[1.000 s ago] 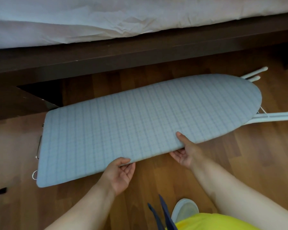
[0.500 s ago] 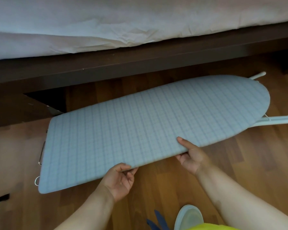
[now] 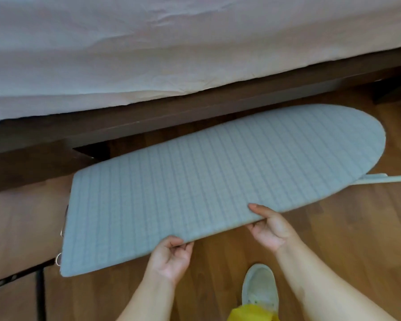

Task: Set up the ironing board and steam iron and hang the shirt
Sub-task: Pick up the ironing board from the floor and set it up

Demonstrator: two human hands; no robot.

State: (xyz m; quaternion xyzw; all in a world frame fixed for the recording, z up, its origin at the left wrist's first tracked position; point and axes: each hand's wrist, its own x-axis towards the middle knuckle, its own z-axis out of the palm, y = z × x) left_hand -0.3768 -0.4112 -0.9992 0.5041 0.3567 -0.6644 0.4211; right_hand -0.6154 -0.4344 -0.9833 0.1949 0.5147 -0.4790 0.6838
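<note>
A bed fills the upper part of the view, its pale, wrinkled sheet (image 3: 148, 54) hanging over a dark wooden bed frame (image 3: 195, 107) that runs slantwise from lower left to upper right. Below lies a brown wooden plank floor (image 3: 333, 228), on which a whitish shoe (image 3: 259, 288) stands near the bottom edge, with a bit of yellow cloth (image 3: 250, 313) just below it. A thin black metal frame (image 3: 38, 295) shows at the lower left corner.
</note>
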